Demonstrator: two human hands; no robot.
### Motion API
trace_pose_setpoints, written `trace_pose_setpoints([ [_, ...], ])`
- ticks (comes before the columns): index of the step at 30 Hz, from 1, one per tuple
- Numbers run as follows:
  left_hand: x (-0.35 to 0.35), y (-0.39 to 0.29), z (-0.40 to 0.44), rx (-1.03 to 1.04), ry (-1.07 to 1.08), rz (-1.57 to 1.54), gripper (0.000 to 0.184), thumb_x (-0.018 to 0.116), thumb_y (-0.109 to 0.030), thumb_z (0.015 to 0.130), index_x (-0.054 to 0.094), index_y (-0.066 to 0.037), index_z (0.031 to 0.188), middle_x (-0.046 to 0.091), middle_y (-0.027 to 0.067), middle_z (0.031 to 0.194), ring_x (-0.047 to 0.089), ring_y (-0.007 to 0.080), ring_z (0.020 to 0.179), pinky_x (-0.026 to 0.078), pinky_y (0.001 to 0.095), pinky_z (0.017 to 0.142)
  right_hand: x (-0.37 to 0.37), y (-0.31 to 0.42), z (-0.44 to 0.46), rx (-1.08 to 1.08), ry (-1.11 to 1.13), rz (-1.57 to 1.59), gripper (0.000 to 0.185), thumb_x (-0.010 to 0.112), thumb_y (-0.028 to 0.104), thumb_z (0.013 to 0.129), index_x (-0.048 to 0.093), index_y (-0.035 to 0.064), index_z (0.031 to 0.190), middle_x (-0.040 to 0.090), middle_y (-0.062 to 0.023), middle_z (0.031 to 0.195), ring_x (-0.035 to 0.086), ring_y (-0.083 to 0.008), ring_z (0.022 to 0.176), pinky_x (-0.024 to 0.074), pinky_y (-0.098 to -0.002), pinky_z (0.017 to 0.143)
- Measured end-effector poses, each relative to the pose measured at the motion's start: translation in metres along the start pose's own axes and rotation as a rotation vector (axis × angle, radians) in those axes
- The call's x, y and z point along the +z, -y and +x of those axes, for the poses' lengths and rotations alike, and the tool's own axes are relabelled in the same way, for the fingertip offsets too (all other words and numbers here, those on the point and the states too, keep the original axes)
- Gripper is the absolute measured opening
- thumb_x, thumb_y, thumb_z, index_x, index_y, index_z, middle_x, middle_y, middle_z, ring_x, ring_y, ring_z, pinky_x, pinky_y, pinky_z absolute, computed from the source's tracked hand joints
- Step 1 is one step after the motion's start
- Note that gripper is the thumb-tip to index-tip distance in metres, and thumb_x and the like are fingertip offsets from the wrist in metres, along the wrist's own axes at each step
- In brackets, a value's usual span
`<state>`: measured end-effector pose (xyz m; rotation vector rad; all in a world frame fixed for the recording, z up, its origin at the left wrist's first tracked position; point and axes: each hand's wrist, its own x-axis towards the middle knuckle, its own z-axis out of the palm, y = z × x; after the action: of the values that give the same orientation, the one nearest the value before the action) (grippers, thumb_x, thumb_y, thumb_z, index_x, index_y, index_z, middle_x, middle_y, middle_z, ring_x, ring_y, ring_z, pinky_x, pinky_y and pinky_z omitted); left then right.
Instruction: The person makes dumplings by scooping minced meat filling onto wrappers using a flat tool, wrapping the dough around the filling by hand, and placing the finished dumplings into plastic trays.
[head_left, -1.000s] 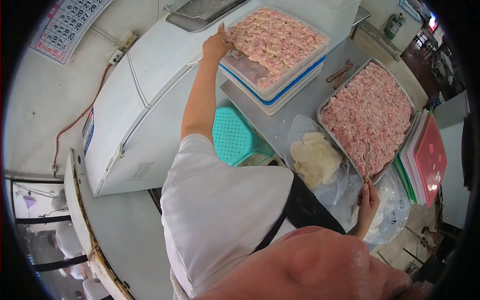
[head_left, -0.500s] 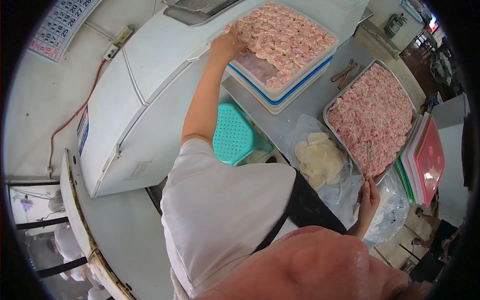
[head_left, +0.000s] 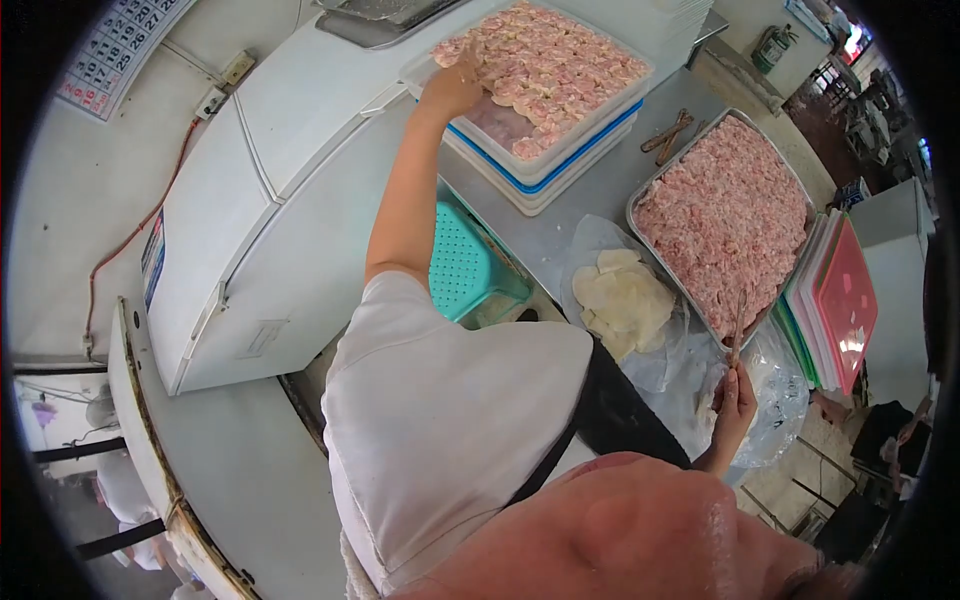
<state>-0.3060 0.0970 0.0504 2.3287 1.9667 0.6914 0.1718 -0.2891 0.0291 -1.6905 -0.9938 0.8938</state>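
My left hand reaches to the near left corner of a clear plastic container holding rows of pale meat dumplings. Its fingers are closed together at the dumplings, and whatever they hold is hidden. My right hand grips a thin, flat spatula, whose blade points over the near corner of a metal tray heaped with pink ground meat. Something pale by that hand's fingers is too small to make out. Round dumpling wrappers lie piled on plastic between the tray and my body.
The container sits on stacked boxes with a blue rim. Wooden-handled tools lie beyond the tray, and coloured plastic lids lean at its right. A white freezer and a turquoise stool are on the left. Crumpled plastic lies near my right hand.
The view has shifted slightly, so the table and its contents appear further left and up. My right hand has drawn back a little from the tray with the spatula. My left hand stays at the container.
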Motion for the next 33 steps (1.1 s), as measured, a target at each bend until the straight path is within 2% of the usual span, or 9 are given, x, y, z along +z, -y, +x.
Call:
trace_pose_setpoints([
  [6, -0.026, -0.001, 0.002, -0.137, 0.220, 0.205, 0.067, 0.051, -0.022, 0.080, 0.033, -0.012, 0.143, 0.064, 0.0194, 0.109, 0.062, 0.0369, 0.098, 0.049, 0.0446, 0.085, -0.011, -0.008, -0.006, -0.015, -0.023, -0.005, 0.033, 0.053, 0.019, 0.097, 0.058, 0.0009, 0.123, 0.047, 0.0049, 0.067, 0.041, -0.0024, 0.055, 0.0322, -0.0185, 0.048],
  [9, -0.013, 0.030, 0.000, -0.083, 0.050, 0.170, 0.064, 0.051, -0.024, 0.081, 0.036, -0.012, 0.142, 0.062, 0.0211, 0.113, 0.060, 0.0381, 0.103, 0.048, 0.0434, 0.088, -0.014, -0.007, -0.008, -0.004, -0.004, 0.015, 0.033, 0.053, 0.019, 0.097, 0.059, 0.0014, 0.123, 0.047, 0.0049, 0.067, 0.041, -0.0024, 0.055, 0.0323, -0.0182, 0.048],
  [12, -0.043, -0.016, -0.027, 0.091, 0.191, -0.155, 0.066, 0.052, -0.026, 0.082, 0.033, -0.011, 0.144, 0.057, 0.0235, 0.121, 0.056, 0.0390, 0.110, 0.045, 0.0413, 0.094, -0.018, -0.013, -0.008, 0.001, 0.006, 0.030, 0.033, 0.053, 0.019, 0.096, 0.059, 0.0015, 0.123, 0.047, 0.0049, 0.068, 0.041, -0.0024, 0.056, 0.0324, -0.0180, 0.049],
  [15, -0.044, -0.043, -0.030, -0.006, 0.271, -0.171, 0.068, 0.052, -0.024, 0.082, 0.028, -0.010, 0.145, 0.052, 0.0240, 0.128, 0.052, 0.0387, 0.115, 0.042, 0.0401, 0.098, -0.019, -0.016, -0.005, 0.012, 0.032, 0.039, 0.033, 0.053, 0.019, 0.096, 0.059, 0.0011, 0.123, 0.047, 0.0048, 0.067, 0.040, -0.0026, 0.055, 0.0324, -0.0179, 0.049],
  [21, -0.010, -0.014, -0.018, 0.144, 0.004, -0.094, 0.070, 0.051, -0.025, 0.083, 0.025, -0.011, 0.146, 0.055, 0.0247, 0.123, 0.055, 0.0398, 0.110, 0.044, 0.0418, 0.093, -0.019, -0.020, 0.004, -0.010, 0.079, 0.044, 0.033, 0.054, 0.020, 0.096, 0.059, 0.0001, 0.122, 0.046, 0.0050, 0.067, 0.039, -0.0025, 0.055, 0.0314, -0.0184, 0.048],
  [24, -0.014, -0.019, -0.027, 0.104, 0.066, -0.071, 0.065, 0.050, -0.024, 0.083, 0.032, -0.009, 0.143, 0.056, 0.0253, 0.119, 0.057, 0.0400, 0.103, 0.045, 0.0439, 0.088, -0.018, -0.025, 0.007, -0.029, 0.094, 0.022, 0.033, 0.052, 0.020, 0.097, 0.058, 0.0001, 0.123, 0.043, 0.0061, 0.066, 0.036, -0.0019, 0.055, 0.0284, -0.0186, 0.048],
  [27, -0.014, -0.029, -0.033, 0.130, 0.084, -0.128, 0.063, 0.049, -0.015, 0.081, 0.036, -0.013, 0.142, 0.051, 0.0211, 0.131, 0.055, 0.0377, 0.112, 0.043, 0.0412, 0.094, -0.016, -0.029, 0.008, -0.022, 0.078, -0.030, 0.032, 0.053, 0.020, 0.096, 0.059, 0.0014, 0.122, 0.042, 0.0064, 0.067, 0.037, -0.0018, 0.055, 0.0287, -0.0186, 0.048],
  [29, -0.008, -0.030, -0.028, 0.119, 0.162, -0.276, 0.060, 0.049, -0.017, 0.082, 0.039, -0.012, 0.140, 0.056, 0.0215, 0.124, 0.058, 0.0368, 0.108, 0.045, 0.0420, 0.091, -0.017, -0.037, 0.012, -0.029, 0.073, -0.083, 0.031, 0.053, 0.019, 0.096, 0.060, 0.0034, 0.122, 0.042, 0.0067, 0.067, 0.037, -0.0018, 0.055, 0.0289, -0.0187, 0.048],
  [33, -0.024, -0.065, -0.047, 0.107, -0.005, -0.072, 0.047, 0.054, -0.021, 0.082, 0.054, -0.007, 0.126, 0.062, 0.0231, 0.105, 0.060, 0.0372, 0.094, 0.046, 0.0449, 0.082, -0.020, -0.021, 0.020, 0.007, 0.082, -0.156, 0.032, 0.052, 0.019, 0.096, 0.059, 0.0058, 0.124, 0.042, 0.0060, 0.066, 0.039, -0.0031, 0.056, 0.0323, -0.0198, 0.050],
])
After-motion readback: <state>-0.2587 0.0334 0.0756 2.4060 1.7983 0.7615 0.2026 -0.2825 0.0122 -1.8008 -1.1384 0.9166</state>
